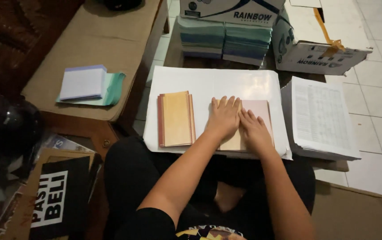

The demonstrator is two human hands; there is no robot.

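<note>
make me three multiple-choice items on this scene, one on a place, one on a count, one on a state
1. Where is the printed sheet stack?
A. right of the white sheet
B. left of it
C. on the cushion

2. How many hands press the pink sheets?
A. none
B. one
C. two

3. How do the fingers lie?
A. curled in fists
B. flat and extended
C. pinching a pen

Answers: 1 A, it sits by the right edge. 2 C, left hand and right hand both rest there. 3 B, they spread flat.
</note>
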